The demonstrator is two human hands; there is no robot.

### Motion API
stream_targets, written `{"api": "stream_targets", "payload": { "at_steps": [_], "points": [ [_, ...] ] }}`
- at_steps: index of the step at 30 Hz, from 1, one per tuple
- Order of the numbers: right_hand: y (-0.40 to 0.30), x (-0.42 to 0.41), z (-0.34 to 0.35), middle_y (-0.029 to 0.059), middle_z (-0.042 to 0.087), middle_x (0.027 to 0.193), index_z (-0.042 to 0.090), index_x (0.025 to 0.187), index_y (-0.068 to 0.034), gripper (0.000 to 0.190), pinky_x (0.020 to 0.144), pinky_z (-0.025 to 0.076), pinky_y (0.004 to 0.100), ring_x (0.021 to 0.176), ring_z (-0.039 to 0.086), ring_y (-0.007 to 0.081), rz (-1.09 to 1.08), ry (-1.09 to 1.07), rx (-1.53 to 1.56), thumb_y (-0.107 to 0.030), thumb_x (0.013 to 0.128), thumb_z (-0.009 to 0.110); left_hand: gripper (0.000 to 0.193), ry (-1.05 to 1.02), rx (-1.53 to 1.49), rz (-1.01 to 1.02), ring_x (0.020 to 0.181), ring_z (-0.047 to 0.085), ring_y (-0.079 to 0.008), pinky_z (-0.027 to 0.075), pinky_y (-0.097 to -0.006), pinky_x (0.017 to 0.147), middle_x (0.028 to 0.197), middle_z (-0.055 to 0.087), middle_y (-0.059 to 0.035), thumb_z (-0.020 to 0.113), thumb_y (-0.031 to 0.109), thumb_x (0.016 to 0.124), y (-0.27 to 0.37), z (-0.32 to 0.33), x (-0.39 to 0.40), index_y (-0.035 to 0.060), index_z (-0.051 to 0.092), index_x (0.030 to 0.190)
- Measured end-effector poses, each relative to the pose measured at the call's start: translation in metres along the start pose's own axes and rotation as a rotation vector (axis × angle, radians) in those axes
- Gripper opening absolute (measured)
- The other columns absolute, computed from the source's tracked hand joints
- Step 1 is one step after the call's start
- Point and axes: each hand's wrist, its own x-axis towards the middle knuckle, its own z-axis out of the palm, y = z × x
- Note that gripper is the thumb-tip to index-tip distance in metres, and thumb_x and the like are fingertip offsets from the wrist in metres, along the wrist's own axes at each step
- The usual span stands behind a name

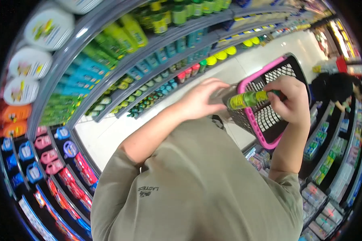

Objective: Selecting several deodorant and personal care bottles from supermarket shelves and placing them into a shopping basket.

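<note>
My right hand (289,98) pinches the dark cap end of a small green bottle (249,100) with yellow labels. The bottle lies nearly level, over the near side of a black mesh shopping basket (268,116) with a pink rim. My left hand (200,98) is by the bottle's base, thumb and fingers spread in a curve. A blurred, see-through shape (224,95) shows between those fingers; I cannot tell what it is or whether it is held. What supports the basket is hidden.
Curved shelves (169,36) of green and blue bottles run along the far left. White round tubs (49,28) line their end. Detergent jugs (34,171) fill the lower left racks. More shelves (319,144) stand at right, near another person's dark-haired head (331,89). Pale tiles (108,144) form the floor.
</note>
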Motion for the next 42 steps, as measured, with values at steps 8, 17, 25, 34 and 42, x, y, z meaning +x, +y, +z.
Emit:
{"api": "stream_targets", "payload": {
  "at_steps": [8,17,25,34,42],
  "points": [
    [-0.071,0.072,0.090,0.0082,0.057,0.067,0.067,0.084,-0.005,0.020,0.051,0.043,0.0352,0.058,0.055,0.0259,-0.245,-0.134,0.193,-0.008,0.064,0.066,0.043,0.112,0.040,-0.057,0.096,0.060,-0.0300,0.047,-0.0375,0.084,0.101,0.061,-0.0112,0.081,0.019,0.070,-0.007,-0.051,-0.089,0.0045,0.061,0.105],
    [-0.094,0.085,0.172,0.0103,0.062,0.081,0.065,0.107,-0.004,0.030,0.059,0.050,0.0304,0.066,0.061,0.0213,-0.011,-0.210,0.412,-0.011,0.078,0.070,0.046,0.753,0.212,-0.604,0.097,0.062,-0.0257,0.051,-0.0331,0.083,0.109,0.060,-0.0133,0.080,0.013,0.072,-0.103,-0.087,-0.235,0.0017,0.059,0.111],
    [-0.095,0.065,0.188,0.0098,0.062,0.079,0.064,0.108,-0.005,0.029,0.060,0.050,0.0309,0.067,0.060,0.0213,0.090,-0.243,0.372,-0.013,0.080,0.069,0.044,1.166,-0.095,-0.576,0.097,0.063,-0.0195,0.051,-0.0314,0.084,0.108,0.061,-0.0131,0.071,-0.001,0.078,-0.182,-0.125,-0.253,-0.0030,0.052,0.118],
    [-0.093,0.049,0.183,0.0094,0.062,0.080,0.064,0.108,-0.005,0.027,0.061,0.050,0.0300,0.066,0.060,0.0200,0.236,-0.217,0.335,-0.011,0.081,0.068,0.040,1.278,-0.110,-0.620,0.095,0.064,-0.0196,0.049,-0.0317,0.078,0.108,0.063,-0.0166,0.067,0.002,0.082,-0.225,-0.136,-0.244,-0.0075,0.048,0.116],
    [-0.084,0.040,0.180,0.0094,0.061,0.080,0.064,0.107,-0.003,0.026,0.060,0.049,0.0291,0.066,0.059,0.0198,0.276,-0.213,0.345,-0.011,0.082,0.067,0.042,1.236,0.059,-0.842,0.105,0.062,-0.0265,0.046,-0.0334,0.088,0.117,0.059,-0.0207,0.068,0.000,0.081,-0.217,-0.148,-0.225,-0.0079,0.046,0.116]
  ]
}}
